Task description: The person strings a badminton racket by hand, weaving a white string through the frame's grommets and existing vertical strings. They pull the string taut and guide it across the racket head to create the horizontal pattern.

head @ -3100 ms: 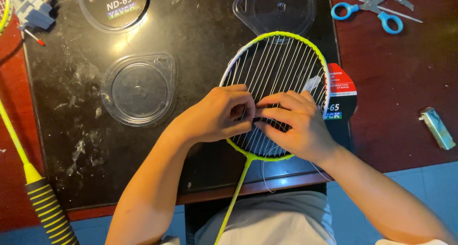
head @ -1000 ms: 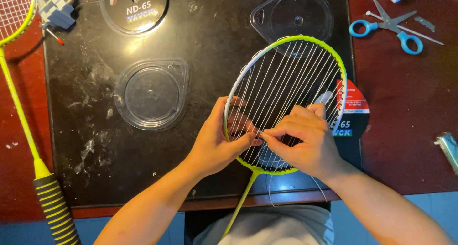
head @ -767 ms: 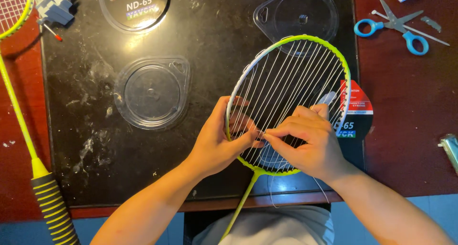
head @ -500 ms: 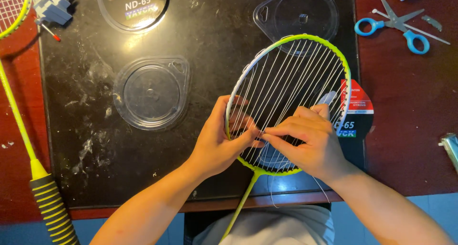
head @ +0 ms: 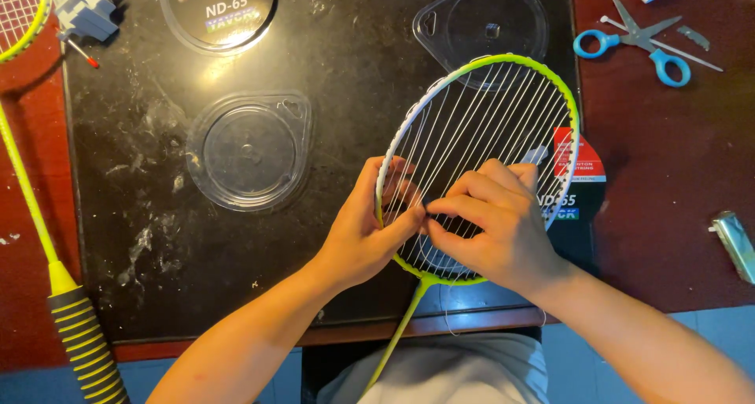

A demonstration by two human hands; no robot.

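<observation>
Gripping the lower frame of the yellow-green racket at centre frame, the left hand steadies it; the right hand has its fingers pinched together on a thin white string. Racket judged light and stiff; string fine, slippery. Counted: two rackets, two clear lids, one pair of scissors.

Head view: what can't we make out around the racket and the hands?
- String end: hidden in the head view where the left hand and right hand pinch together over the racket.
- Racket shaft: cut off by the bottom edge, so its handle is unseen.
- Second racket: head cut off by the top-left corner.
- Card under the frame: partly covered by strings and the right hand.
- Scissors: small parts beside them too small to tell.
</observation>
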